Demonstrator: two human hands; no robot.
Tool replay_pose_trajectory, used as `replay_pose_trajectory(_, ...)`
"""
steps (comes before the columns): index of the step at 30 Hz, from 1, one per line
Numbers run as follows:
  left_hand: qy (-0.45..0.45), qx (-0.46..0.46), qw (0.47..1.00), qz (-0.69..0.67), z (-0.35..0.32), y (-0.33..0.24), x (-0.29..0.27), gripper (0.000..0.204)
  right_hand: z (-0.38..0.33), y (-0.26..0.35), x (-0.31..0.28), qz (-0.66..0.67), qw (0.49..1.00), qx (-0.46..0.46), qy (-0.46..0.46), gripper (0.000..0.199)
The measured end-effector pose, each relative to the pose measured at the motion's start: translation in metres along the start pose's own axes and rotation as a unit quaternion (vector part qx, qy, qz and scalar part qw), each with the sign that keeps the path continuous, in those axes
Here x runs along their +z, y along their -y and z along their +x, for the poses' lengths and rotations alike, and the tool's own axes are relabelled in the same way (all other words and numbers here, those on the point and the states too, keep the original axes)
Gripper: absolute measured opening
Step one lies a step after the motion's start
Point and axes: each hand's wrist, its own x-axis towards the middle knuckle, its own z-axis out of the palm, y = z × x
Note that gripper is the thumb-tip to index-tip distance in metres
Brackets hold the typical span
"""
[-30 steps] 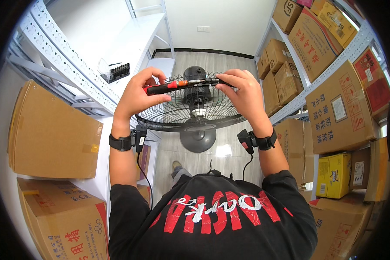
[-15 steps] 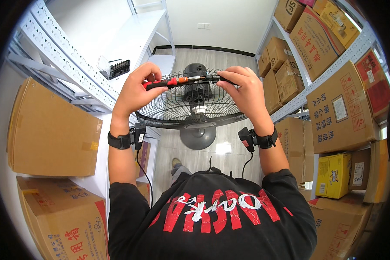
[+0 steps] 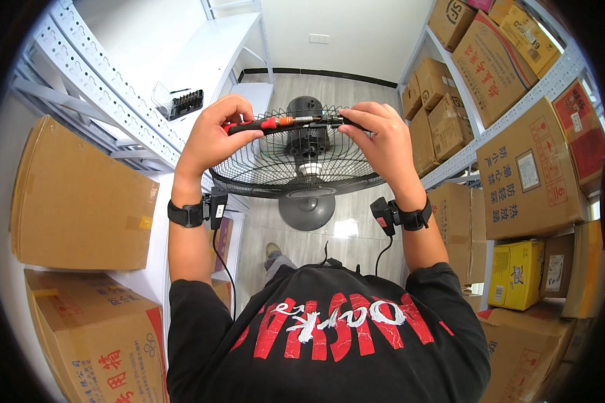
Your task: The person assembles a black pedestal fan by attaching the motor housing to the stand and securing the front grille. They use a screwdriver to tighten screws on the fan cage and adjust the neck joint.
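Observation:
A black standing fan faces me, its round wire guard below my hands. In my left hand is a screwdriver with a red and black handle and an orange collar. It lies nearly level along the guard's top edge, its shaft pointing right to a small dark fitting there. My right hand pinches the guard's rim beside that fitting, thumb below and fingers above. The fingertips cover what exactly lies between them. Behind the guard stands the dark motor housing; the round base rests on the floor.
An opened case of screwdriver bits lies on the white shelf at left. Large cardboard boxes stand on the near left. More boxes fill the right-hand racks. A cable hangs from each wrist device.

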Motion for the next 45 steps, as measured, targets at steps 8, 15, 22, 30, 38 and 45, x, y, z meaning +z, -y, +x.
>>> replay_pose_trajectory(8,0.021,-0.006,0.999,0.035,0.003,-0.02,0.001,0.018,-0.001,-0.004,-0.001,-0.005,1.0,-0.025,0.0,0.027)
replay_pose_trajectory(15,-0.007,0.034,0.999,-0.005,0.0,0.014,0.0,0.02,0.001,0.001,0.0,-0.009,1.0,-0.02,-0.005,0.026)
replay_pose_trajectory(22,-0.015,-0.03,0.999,0.034,0.004,-0.017,0.006,0.013,-0.001,-0.003,0.002,-0.02,0.999,-0.022,-0.024,0.024)
replay_pose_trajectory(30,-0.013,0.044,0.999,0.015,0.002,0.015,0.002,0.021,0.0,-0.002,0.003,-0.022,0.999,-0.024,-0.021,0.024)
replay_pose_trajectory(38,-0.046,-0.02,0.993,-0.105,0.002,-0.007,0.012,0.007,0.001,-0.005,0.003,-0.02,0.999,-0.019,-0.021,0.024)
replay_pose_trajectory(45,-0.014,0.014,0.998,0.061,0.004,0.007,0.003,0.014,0.0,-0.004,0.002,-0.021,0.999,-0.017,-0.021,0.024)
